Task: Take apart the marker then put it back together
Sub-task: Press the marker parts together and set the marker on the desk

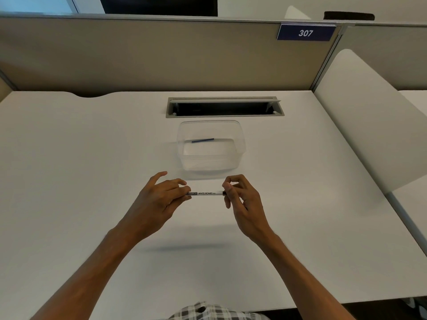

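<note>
Whiteboard marker (205, 193): one, slim white cylinder with black printed label, held level above the white counter (92, 158), near centre. Left hand (159, 199) pinches its left end, grip narrow between thumb and fingertips; right hand (242, 199) pinches the dark right end, other fingers curled. One clear plastic container (240, 139), rectangular with rounded corners, sits just beyond the hands; inside lies one thin blue rod (202, 140). One grey metal cable slot (225, 106) is farther back. Nameplate (305, 32) reads 307.

"MARKER WHITE BOARD" on the marker (206, 193); "307" on the partition sign (305, 32)
</note>
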